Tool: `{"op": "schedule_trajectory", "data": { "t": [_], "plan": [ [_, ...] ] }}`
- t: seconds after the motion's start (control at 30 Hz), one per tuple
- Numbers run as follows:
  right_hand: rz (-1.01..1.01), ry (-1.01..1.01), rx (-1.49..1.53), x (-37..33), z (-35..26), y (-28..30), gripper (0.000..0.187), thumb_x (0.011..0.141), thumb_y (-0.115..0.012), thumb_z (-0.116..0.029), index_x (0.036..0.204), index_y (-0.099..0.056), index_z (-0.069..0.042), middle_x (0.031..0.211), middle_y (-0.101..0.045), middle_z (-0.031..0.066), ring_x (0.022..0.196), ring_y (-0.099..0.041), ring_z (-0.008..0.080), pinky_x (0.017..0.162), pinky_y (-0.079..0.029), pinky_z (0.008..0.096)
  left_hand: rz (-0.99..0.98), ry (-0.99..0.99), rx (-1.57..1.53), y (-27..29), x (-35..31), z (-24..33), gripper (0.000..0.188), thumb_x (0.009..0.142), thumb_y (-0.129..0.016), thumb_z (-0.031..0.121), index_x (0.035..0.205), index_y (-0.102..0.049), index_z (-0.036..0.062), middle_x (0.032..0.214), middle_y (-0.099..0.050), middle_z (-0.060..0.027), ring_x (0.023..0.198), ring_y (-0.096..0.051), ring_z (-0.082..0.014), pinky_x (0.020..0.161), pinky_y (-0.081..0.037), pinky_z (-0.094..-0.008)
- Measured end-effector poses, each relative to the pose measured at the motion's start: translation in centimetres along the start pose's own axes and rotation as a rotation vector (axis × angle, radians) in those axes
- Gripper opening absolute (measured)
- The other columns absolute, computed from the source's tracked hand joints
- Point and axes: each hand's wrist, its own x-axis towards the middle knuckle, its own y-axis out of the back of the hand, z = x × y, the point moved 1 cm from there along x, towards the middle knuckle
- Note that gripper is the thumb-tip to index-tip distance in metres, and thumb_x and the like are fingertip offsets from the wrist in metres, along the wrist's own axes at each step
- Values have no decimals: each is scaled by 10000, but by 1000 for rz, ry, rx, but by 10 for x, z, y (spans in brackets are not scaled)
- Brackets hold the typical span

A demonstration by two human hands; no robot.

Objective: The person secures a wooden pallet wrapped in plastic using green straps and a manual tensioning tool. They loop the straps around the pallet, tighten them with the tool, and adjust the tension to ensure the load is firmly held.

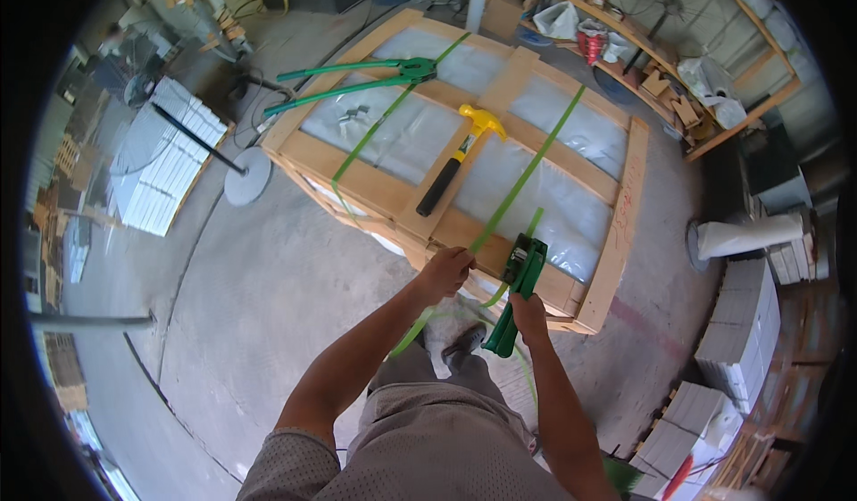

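A wooden crate (406, 226) stands in front of me, its slats framing panels wrapped in clear plastic. Green strapping (537, 157) runs across its top and down to my side. At the crate's near edge my left hand (448, 272) is closed on this strap, whose loose tail hangs below. My right hand (528, 315) grips the handle of a green strapping tensioner (525, 273), which sits by the crate's near edge, right of my left hand. On the crate lie a yellow hammer (464, 155) with a black grip and a long-handled green crimper (393, 77).
White stacked panels (174, 157) stand at the left, and more stacks (739, 327) at the right. A post with a round base (247, 178) is left of the crate. Cluttered wooden shelving (625, 33) runs along the back right. Loose strap lies around my feet.
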Motion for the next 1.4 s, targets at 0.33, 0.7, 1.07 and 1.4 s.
{"op": "schedule_trajectory", "data": {
  "t": [0.33, 0.7, 1.07, 1.4],
  "plan": [
    [41, 41, -123, 7, 5, 2, 407, 736, -576, -331, 791, -597, 72, 697, -595, 161, 667, -587, 257, 600, -440, 392, -48, -62, 29, 0, 3, 2, 282, 938, -445, 326, 772, -472, 100, 510, -340, 44, 342, -241, -59, 313, -157, -236],
    [12, -52, 17, 11, 10, -3, 347, 727, -595, -291, 728, -585, 57, 638, -560, 109, 565, -541, 204, 527, -418, 357, -9, -127, 24, -15, -24, -7, 225, 914, -437, 269, 773, -479, 99, 496, -307, 54, 344, -235, -52, 318, -157, -237],
    [43, 30, -123, 15, 15, 0, 438, 718, -590, -362, 704, -601, 75, 638, -592, 179, 631, -598, 268, 590, -446, 405, 82, -184, 54, -39, -6, -61, 243, 903, -435, 273, 861, -549, 62, 531, -412, -4, 377, -370, -105, 337, -269, -269],
    [-115, -20, -105, 6, -12, 15, 577, 750, -560, -491, 727, -619, 83, 646, -613, 201, 619, -650, 314, 547, -521, 395, 61, -161, 83, -66, 7, -88, 230, 920, -421, 223, 895, -550, 34, 529, -468, -46, 346, -390, -134, 335, -301, -280]
  ]
}}
